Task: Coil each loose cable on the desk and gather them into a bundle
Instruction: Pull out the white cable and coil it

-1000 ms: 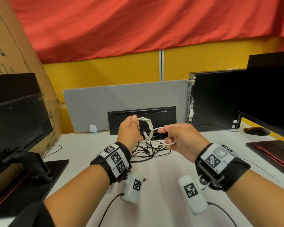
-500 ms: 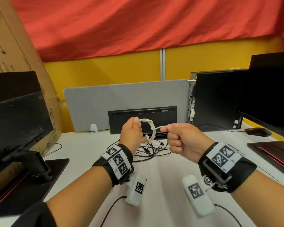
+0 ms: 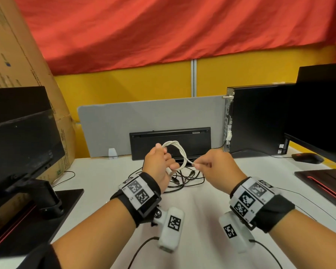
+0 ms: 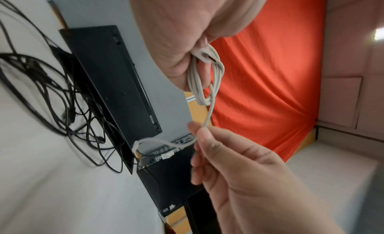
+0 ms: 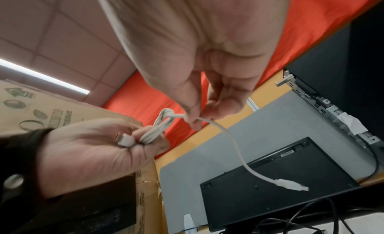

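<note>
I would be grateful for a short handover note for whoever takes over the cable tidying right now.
Left hand: grips the coiled white cable, one plug at its fingers.
Right hand: pinches the cable's free tail; the end plug dangles.
Done: white cable coiled, tail wrapped around the loops.
Left: secure the tail, then coil the tangled black cables lying on the desk and bundle everything.

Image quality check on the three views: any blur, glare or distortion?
Head view: sharp and evenly lit, wide-angle bending at the edges; white cable clear. Left wrist view: left hand soft, black cables smeared, a bright glare spot top right. Right wrist view: right hand blurred, ceiling light strip blown out.
</note>
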`<act>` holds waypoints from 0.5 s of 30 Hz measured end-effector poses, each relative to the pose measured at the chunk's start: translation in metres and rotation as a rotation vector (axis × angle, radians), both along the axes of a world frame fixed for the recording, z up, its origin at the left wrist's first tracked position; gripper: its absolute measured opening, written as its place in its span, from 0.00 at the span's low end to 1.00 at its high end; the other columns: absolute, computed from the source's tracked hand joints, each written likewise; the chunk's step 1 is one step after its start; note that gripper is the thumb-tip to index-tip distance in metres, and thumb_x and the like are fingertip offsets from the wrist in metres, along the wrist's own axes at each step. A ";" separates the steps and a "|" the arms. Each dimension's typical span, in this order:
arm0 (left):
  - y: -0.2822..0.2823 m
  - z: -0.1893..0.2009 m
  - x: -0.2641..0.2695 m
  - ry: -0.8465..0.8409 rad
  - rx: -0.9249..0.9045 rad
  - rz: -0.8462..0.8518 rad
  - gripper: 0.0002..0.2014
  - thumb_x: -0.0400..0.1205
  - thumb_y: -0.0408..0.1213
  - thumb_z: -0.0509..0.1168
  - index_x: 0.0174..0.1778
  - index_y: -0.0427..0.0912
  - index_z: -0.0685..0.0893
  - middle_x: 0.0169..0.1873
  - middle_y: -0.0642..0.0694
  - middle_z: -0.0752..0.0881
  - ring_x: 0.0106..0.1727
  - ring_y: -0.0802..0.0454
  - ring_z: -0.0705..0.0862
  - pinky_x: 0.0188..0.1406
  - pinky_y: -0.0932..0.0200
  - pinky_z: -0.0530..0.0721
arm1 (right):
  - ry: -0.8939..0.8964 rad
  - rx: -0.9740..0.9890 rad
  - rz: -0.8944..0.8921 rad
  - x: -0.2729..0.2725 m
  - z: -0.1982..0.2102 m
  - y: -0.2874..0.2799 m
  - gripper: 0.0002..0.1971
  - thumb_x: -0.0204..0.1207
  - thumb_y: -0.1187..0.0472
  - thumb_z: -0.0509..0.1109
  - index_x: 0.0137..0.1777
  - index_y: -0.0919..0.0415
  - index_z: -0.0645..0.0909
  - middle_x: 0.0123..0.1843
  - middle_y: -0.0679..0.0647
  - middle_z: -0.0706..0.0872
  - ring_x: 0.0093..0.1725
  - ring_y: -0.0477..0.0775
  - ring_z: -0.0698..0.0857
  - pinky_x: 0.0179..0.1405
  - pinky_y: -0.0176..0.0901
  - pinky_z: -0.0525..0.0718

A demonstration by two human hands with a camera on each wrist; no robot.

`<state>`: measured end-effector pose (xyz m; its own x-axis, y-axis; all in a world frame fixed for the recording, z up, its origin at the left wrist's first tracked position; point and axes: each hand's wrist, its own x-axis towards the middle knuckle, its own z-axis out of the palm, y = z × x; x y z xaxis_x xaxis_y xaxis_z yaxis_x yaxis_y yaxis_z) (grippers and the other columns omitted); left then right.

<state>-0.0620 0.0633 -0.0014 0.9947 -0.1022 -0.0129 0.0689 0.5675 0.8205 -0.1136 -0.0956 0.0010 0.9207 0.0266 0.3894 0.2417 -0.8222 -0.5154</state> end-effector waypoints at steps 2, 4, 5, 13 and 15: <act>-0.003 0.001 -0.001 0.039 -0.091 -0.022 0.17 0.90 0.46 0.50 0.40 0.40 0.71 0.22 0.50 0.64 0.19 0.57 0.60 0.16 0.63 0.68 | -0.058 0.114 -0.015 0.003 -0.005 0.003 0.11 0.81 0.61 0.69 0.40 0.52 0.90 0.29 0.46 0.84 0.33 0.45 0.83 0.29 0.24 0.72; -0.004 0.002 -0.003 0.065 -0.169 -0.033 0.16 0.91 0.44 0.51 0.41 0.40 0.72 0.22 0.50 0.64 0.18 0.57 0.61 0.16 0.62 0.70 | -0.102 0.302 0.005 0.004 -0.010 0.008 0.09 0.80 0.63 0.70 0.44 0.53 0.92 0.30 0.46 0.88 0.32 0.43 0.86 0.32 0.23 0.77; -0.005 0.003 -0.003 0.070 -0.191 -0.032 0.15 0.91 0.44 0.51 0.42 0.39 0.72 0.22 0.50 0.64 0.17 0.57 0.62 0.16 0.61 0.72 | -0.104 0.401 0.023 0.004 -0.012 0.011 0.09 0.79 0.64 0.70 0.45 0.53 0.92 0.30 0.47 0.89 0.32 0.44 0.88 0.36 0.27 0.81; -0.006 0.001 -0.003 0.013 -0.077 -0.050 0.17 0.90 0.45 0.50 0.40 0.39 0.73 0.24 0.46 0.71 0.28 0.52 0.72 0.43 0.51 0.83 | -0.016 0.944 0.063 0.008 -0.011 0.018 0.07 0.77 0.71 0.70 0.47 0.66 0.91 0.41 0.59 0.93 0.43 0.55 0.93 0.47 0.42 0.90; -0.007 0.000 -0.003 0.005 -0.045 -0.041 0.17 0.90 0.44 0.50 0.40 0.39 0.73 0.24 0.46 0.72 0.27 0.52 0.73 0.41 0.53 0.83 | 0.008 1.080 0.103 0.006 -0.007 0.019 0.07 0.77 0.74 0.70 0.48 0.71 0.90 0.42 0.62 0.93 0.44 0.56 0.93 0.45 0.39 0.90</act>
